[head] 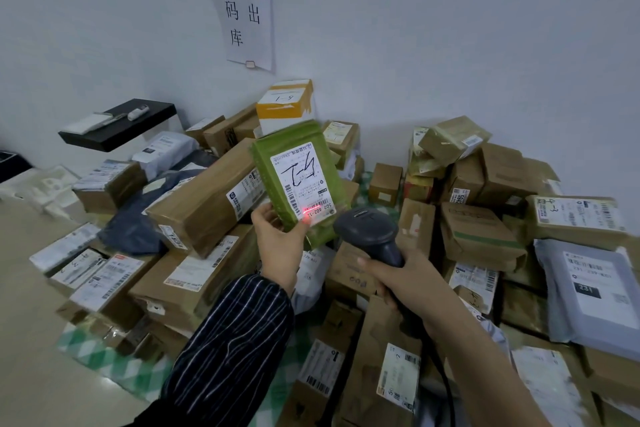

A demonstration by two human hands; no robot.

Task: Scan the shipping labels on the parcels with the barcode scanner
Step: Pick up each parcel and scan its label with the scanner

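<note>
Left hand (278, 240) raised, pinching; right hand (403, 277) forward, curled in grip

Parcel (298, 180) above pile (207, 204); scanner (367, 229) just right, lower; notice (247, 7) on wall (450, 45) behind; shelf (117, 128) far left.

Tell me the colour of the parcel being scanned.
Green flat mailer parcel with white label; head view.

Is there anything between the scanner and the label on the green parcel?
Nothing visible. The barcode scanner in the right hand faces the label on the green parcel; its red line lands near the label's lower edge, beside the thumb of the left hand.
</note>
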